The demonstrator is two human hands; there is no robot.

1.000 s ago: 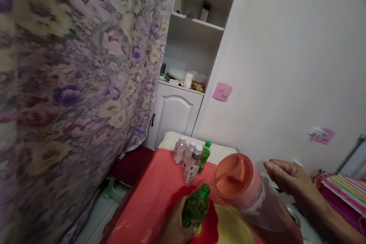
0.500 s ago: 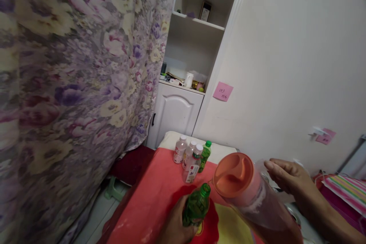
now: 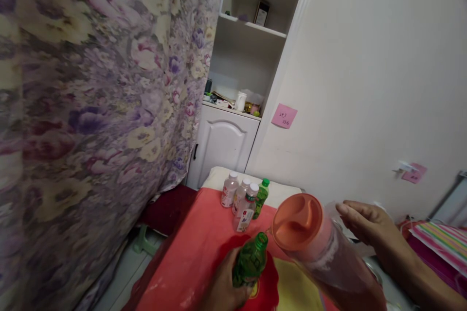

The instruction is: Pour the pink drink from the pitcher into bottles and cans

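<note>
Two at once: grips open green bottle (image 3: 250, 260) in left hand (image 3: 224, 283), jug (image 3: 328, 250) by handle (image 3: 331, 211) in right hand (image 3: 370, 228). Holds jug tipped near bottle.

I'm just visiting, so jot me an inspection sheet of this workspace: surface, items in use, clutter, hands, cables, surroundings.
Surface: red cloth on the table, white beyond its far edge.
Items in use: uncapped green bottle; tilted pitcher with orange lid, close to the bottle's mouth.
Clutter: three white-capped bottles, one green-capped bottle, yellow sheet, striped stack.
Hands: left hand grips the green bottle; right hand holds the pitcher.
Cables: none clear; right-side details too small.
Surroundings: floral curtain, white cabinet, pink note on the wall.
</note>
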